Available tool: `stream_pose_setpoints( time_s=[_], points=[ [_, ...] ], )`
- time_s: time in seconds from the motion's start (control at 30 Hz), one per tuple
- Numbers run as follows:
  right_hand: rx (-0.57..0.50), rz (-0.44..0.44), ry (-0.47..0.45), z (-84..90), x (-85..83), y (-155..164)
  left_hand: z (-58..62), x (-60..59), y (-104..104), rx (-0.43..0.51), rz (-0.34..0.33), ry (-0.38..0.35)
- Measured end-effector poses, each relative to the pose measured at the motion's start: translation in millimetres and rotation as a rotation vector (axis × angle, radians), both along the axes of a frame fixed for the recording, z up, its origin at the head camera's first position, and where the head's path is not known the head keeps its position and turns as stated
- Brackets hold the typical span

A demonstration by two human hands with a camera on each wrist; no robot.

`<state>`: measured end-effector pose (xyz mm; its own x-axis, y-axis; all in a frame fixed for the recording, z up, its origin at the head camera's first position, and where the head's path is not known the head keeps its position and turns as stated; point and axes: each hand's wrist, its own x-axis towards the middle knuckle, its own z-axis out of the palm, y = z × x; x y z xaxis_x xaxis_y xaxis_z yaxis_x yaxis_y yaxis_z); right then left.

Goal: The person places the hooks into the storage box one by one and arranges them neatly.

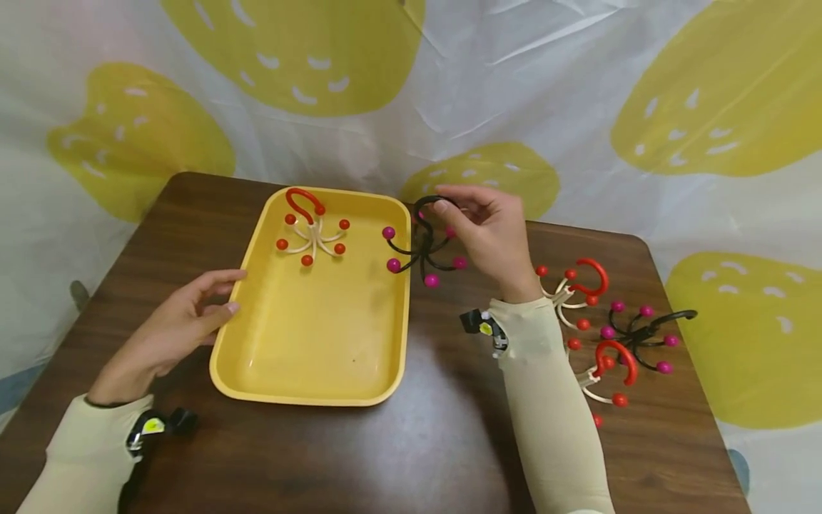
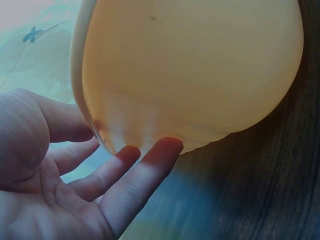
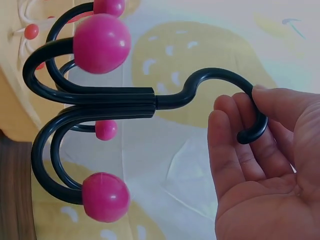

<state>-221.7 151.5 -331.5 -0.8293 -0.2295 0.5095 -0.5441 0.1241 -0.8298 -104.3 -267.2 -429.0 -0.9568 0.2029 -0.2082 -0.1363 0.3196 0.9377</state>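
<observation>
Right hand (image 1: 491, 235) grips one black hook (image 1: 420, 243); left hand (image 1: 173, 328) open at tray (image 1: 308, 389); one inside, perhaps three aside.

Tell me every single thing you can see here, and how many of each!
yellow tray: 1, yellow, middle of the table, left of centre.
white-and-red hook in the tray: 1, white arms, red balls and red hook, far end of the tray.
black hook with pink balls: 1, held in the air by the tray's far right corner.
loose hooks: 3 in a pile at the table's right; 2 white and red, 1 black and pink.
table: 1, dark brown wood.
backdrop sheet: 1, white with yellow blobs.
left hand: fingers straight, touching the tray's left rim.
right hand: pinches the black hook's curved top.
</observation>
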Motion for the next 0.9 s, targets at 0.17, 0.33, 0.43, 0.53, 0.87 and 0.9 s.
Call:
stream_pose_setpoints(
  time_s=[0.17, 0.33, 0.43, 0.53, 0.87, 0.9],
  points=[
    [0.000, 0.016, 0.001, -3.0, -2.7, -6.7, -1.4, -0.2, 0.5, -0.002, -0.006, -0.013],
    [0.001, 0.029, -0.026, -3.0, -8.6, -16.0, -1.6, -0.2, -1.1, 0.012, -0.008, -0.008],
    [0.014, 0.039, -0.048, -2.3, -12.8, -22.8, -1.9, 0.4, -2.5, 0.010, 0.000, -0.006],
    [0.041, 0.048, -0.060, -2.2, -16.7, -30.6, -2.2, 1.5, -4.4, 0.008, 0.007, -0.007],
    [0.158, 0.050, 0.004, 5.1, -19.5, -47.9, -3.4, 1.1, -0.8, 0.034, 0.005, -0.004],
    [0.166, 0.052, 0.011, 4.5, -19.4, -49.8, -3.1, 1.6, -1.0, 0.033, 0.005, -0.005]
  ],
)
